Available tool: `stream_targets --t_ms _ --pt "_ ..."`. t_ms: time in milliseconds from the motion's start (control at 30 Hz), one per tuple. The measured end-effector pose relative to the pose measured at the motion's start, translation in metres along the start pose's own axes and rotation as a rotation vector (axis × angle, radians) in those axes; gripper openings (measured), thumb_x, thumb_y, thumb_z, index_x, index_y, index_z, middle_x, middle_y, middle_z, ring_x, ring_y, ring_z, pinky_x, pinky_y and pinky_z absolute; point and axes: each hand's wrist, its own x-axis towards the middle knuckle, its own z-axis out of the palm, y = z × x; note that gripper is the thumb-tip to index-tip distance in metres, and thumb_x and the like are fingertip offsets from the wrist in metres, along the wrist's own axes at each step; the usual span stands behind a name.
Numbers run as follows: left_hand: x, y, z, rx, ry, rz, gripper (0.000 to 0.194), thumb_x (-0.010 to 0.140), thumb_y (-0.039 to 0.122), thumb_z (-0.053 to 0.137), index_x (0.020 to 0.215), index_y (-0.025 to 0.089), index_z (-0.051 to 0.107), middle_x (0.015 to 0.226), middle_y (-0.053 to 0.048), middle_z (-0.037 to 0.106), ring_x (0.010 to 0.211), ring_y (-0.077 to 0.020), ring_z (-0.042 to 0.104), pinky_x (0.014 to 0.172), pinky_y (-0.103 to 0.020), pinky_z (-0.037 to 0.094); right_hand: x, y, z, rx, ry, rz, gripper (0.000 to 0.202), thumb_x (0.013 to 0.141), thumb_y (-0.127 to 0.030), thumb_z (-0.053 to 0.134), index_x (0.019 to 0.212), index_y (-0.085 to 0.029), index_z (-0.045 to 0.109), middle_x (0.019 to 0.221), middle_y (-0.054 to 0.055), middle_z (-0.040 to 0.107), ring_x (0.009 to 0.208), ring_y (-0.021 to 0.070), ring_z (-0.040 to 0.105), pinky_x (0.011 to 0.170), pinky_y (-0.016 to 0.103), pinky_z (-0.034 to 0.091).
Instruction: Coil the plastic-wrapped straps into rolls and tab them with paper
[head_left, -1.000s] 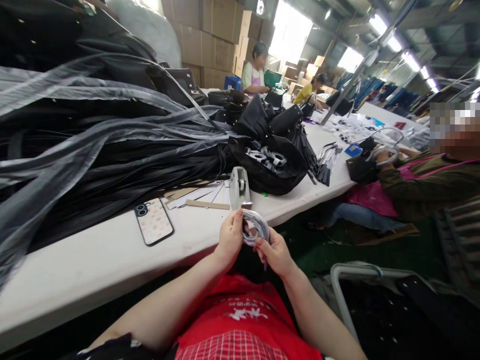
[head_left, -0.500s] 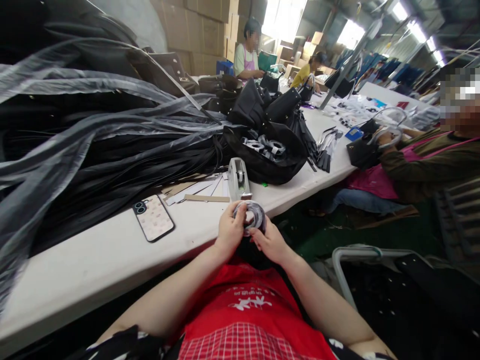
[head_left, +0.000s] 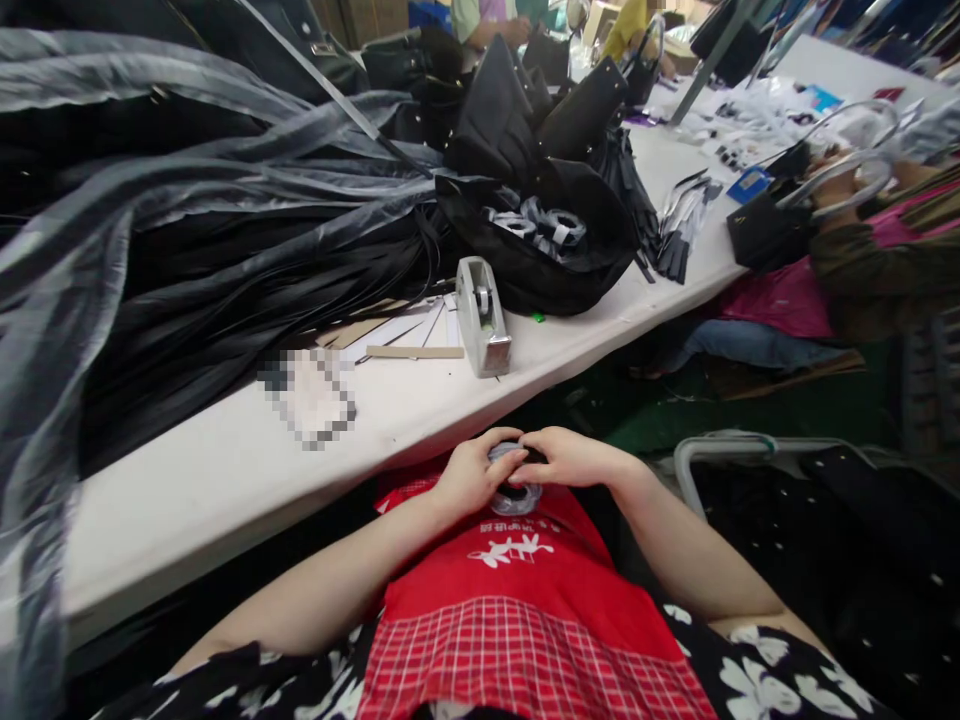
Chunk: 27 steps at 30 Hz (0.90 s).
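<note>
In front of my red apron I hold a small coil of dark strap wrapped in clear plastic [head_left: 519, 500]. My left hand [head_left: 477, 472] grips its left side, fingers curled over the ring. My right hand [head_left: 571, 457] is closed on its upper right, fingertips meeting those of the left. Fingers hide much of the coil's top. A grey tape dispenser [head_left: 470, 330] stands on the table just beyond my hands. Behind it, a black fabric holder [head_left: 577, 285] contains several similar plastic-wrapped coils [head_left: 562, 228].
Long black straps [head_left: 247, 270] and plastic-covered strips [head_left: 202, 175] heap over the table's left. Card strips [head_left: 416, 352] and a phone [head_left: 311, 395] lie on the white table [head_left: 180, 480]. At right, a co-worker's arm [head_left: 847, 250] handles a black bag [head_left: 772, 230]; a metal-framed cart [head_left: 682, 465] stands nearby.
The coil has come down from the table edge, closer to my apron, and both hands have shifted their hold over its top. The camera view has tilted downward.
</note>
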Motion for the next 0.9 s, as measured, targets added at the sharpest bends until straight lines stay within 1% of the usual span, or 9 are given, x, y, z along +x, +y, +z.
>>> stream_targets --t_ms 67,133,233,333,400,600,667,800,900 --pt "-0.009 -0.012 0.008 -0.108 0.147 -0.073 0.036 0.09 0.042 0.05 0.112 0.019 0.066 0.108 -0.006 0.072 0.094 -0.0208 0.066 0.087 -0.032 0.051 -0.001 0.003 0.02 0.074 0.042 0.043 0.037 0.082 -0.051 0.064 0.089 -0.015 0.068 0.079 0.004 0.07 0.067 0.0176 0.06 0.059 0.024 0.041" --pt "-0.016 -0.022 0.011 -0.183 0.203 -0.118 0.037 0.092 0.043 0.046 0.107 0.018 0.069 0.104 -0.007 0.072 0.092 -0.0206 0.067 0.087 -0.032 0.052 -0.002 0.005 0.037 0.125 0.077 0.076 0.035 0.087 -0.049 0.058 0.092 -0.015 0.067 0.082 0.004 0.07 0.069 0.018 0.062 0.061 0.025 0.042" --pt "-0.023 -0.027 0.004 -0.243 0.091 -0.109 0.037 0.093 0.043 0.045 0.103 0.017 0.071 0.102 -0.007 0.073 0.093 -0.0207 0.066 0.088 -0.032 0.051 -0.001 0.009 0.05 0.158 0.083 0.085 0.033 0.093 -0.043 0.049 0.096 -0.016 0.067 0.088 0.006 0.071 0.073 0.0188 0.063 0.066 0.025 0.044" --pt "-0.027 -0.026 -0.01 -0.232 -0.097 -0.04 0.036 0.094 0.041 0.044 0.105 0.019 0.07 0.106 -0.008 0.072 0.096 -0.0202 0.066 0.089 -0.03 0.05 0.009 0.013 0.05 0.136 -0.049 0.054 0.033 0.091 -0.045 0.052 0.095 -0.017 0.068 0.087 0.005 0.071 0.072 0.0187 0.063 0.065 0.025 0.044" --pt "-0.03 -0.026 -0.02 -0.175 -0.143 0.002 0.034 0.095 0.039 0.044 0.105 0.021 0.07 0.105 -0.007 0.072 0.096 -0.0197 0.065 0.088 -0.029 0.049 0.021 0.013 0.049 0.09 -0.137 0.029 0.033 0.091 -0.045 0.053 0.092 -0.017 0.07 0.084 0.004 0.071 0.07 0.0181 0.062 0.063 0.024 0.044" --pt "-0.062 -0.045 -0.033 -0.101 0.063 -0.103 0.033 0.095 0.041 0.042 0.094 0.022 0.07 0.092 -0.003 0.072 0.085 -0.019 0.065 0.079 -0.026 0.05 0.07 -0.014 0.037 -0.051 -0.288 -0.101 0.033 0.092 -0.046 0.051 0.095 -0.018 0.069 0.087 0.005 0.072 0.072 0.0175 0.063 0.063 0.024 0.044" --pt "-0.075 -0.051 -0.031 -0.151 0.166 -0.157 0.033 0.094 0.043 0.042 0.096 0.024 0.069 0.093 -0.002 0.073 0.086 -0.0187 0.065 0.08 -0.025 0.05 0.095 -0.028 0.025 -0.094 -0.102 -0.157 0.031 0.096 -0.042 0.047 0.097 -0.019 0.068 0.091 0.005 0.071 0.079 0.0176 0.063 0.07 0.025 0.046" --pt "-0.087 -0.055 -0.029 -0.159 0.272 -0.189 0.035 0.093 0.046 0.043 0.098 0.023 0.07 0.097 -0.002 0.073 0.09 -0.0179 0.065 0.085 -0.023 0.049 0.166 -0.043 0.005 -0.346 0.578 -0.167 0.02 0.093 -0.025 0.051 0.106 -0.018 0.064 0.102 0.009 0.067 0.097 0.0218 0.06 0.09 0.034 0.045" --pt "-0.086 -0.056 -0.03 -0.138 0.298 -0.186 0.035 0.093 0.045 0.044 0.098 0.023 0.07 0.1 -0.001 0.073 0.094 -0.0174 0.065 0.088 -0.022 0.047 0.214 -0.037 0.003 -0.65 0.782 -0.054 0.023 0.087 -0.021 0.061 0.108 -0.014 0.062 0.102 0.013 0.063 0.1 0.0263 0.056 0.087 0.037 0.045"
